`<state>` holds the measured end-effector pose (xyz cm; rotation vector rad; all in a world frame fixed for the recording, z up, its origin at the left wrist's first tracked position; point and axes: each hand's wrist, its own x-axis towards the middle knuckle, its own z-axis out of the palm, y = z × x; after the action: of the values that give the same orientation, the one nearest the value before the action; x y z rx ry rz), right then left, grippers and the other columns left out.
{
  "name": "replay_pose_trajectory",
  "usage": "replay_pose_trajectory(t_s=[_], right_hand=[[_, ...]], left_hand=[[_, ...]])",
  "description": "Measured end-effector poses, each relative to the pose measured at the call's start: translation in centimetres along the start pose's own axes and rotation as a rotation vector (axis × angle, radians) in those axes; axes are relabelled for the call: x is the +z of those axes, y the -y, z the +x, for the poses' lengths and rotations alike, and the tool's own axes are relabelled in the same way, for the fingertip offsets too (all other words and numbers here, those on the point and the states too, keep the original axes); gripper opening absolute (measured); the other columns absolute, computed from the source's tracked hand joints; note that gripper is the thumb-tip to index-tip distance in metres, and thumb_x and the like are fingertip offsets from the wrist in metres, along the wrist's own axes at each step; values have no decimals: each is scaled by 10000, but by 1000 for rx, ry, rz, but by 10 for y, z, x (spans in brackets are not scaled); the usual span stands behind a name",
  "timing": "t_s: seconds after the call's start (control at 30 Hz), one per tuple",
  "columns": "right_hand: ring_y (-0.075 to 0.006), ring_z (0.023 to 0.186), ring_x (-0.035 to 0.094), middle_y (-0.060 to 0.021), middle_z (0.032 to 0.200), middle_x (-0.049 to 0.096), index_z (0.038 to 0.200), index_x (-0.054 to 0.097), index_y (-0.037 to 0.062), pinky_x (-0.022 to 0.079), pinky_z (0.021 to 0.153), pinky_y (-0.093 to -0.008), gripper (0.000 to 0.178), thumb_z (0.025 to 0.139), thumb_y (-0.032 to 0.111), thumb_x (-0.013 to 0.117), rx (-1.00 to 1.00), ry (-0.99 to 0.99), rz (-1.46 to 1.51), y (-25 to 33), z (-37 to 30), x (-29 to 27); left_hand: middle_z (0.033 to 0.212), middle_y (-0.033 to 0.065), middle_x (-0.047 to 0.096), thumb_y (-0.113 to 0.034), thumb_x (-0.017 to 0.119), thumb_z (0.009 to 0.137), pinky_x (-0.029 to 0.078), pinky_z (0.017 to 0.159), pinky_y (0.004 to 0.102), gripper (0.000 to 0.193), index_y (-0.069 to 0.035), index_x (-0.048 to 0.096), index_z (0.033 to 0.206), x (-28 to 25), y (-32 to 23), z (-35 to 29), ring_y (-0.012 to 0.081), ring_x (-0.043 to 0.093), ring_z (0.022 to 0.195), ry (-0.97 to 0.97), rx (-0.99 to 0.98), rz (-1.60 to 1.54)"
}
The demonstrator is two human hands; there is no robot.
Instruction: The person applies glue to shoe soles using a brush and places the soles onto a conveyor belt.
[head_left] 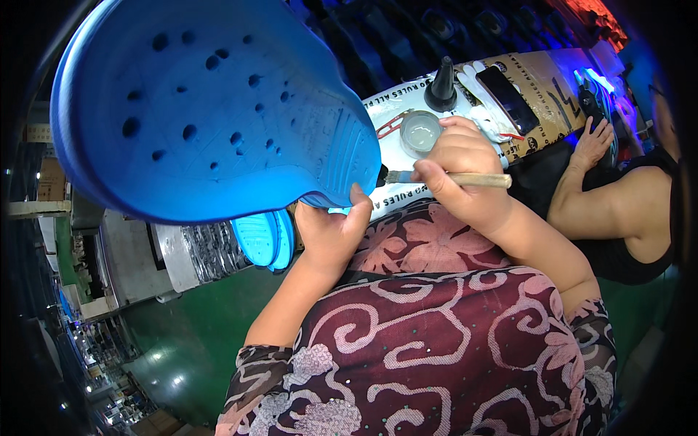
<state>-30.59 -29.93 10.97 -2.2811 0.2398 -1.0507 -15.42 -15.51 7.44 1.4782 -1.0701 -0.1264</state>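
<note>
A large bright blue foam clog (pixel 211 109) with round holes fills the upper left, close to the camera. My left hand (pixel 331 225) is closed on its narrow near end, thumb pressed against the edge. In my right hand (pixel 465 163) is a small flat paintbrush (pixel 483 180), gripped by its pale handle. The bristles are at a small black piece (pixel 382 175) on the clog's edge; whether they touch it, I cannot tell. Just beyond my right hand stands a clear glass jar (pixel 419 134) with a whitish, cloudy content.
On the work surface are a black cone-shaped bottle (pixel 440 89), a dark phone (pixel 507 100), white gloves (pixel 472 87) and a red-handled tool (pixel 392 125). More blue footwear (pixel 259 238) lies left of my left forearm. At right a co-worker's hand (pixel 594 145) is near cables.
</note>
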Motion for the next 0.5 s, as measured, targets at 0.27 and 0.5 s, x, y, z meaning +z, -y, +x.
replay_pose_trajectory(t_s=[0.27, 0.5], right_hand=[[-218, 580, 544, -37, 563, 555, 620, 640, 73, 415, 814, -368, 228, 810, 195, 668, 20, -25, 82, 4, -1, 7], [-216, 567, 530, -27, 558, 548, 634, 640, 75, 413, 803, -357, 208, 812, 180, 665, 78, -65, 152, 3, -4, 5]], left_hand=[[857, 99, 635, 29, 654, 711, 492, 683, 295, 233, 19, 587, 933, 3, -1, -2, 180, 617, 733, -47, -4, -46], [811, 110, 653, -20, 607, 789, 494, 621, 304, 115, 14, 624, 898, 2, -19, 0, 201, 628, 682, 42, 114, 105]])
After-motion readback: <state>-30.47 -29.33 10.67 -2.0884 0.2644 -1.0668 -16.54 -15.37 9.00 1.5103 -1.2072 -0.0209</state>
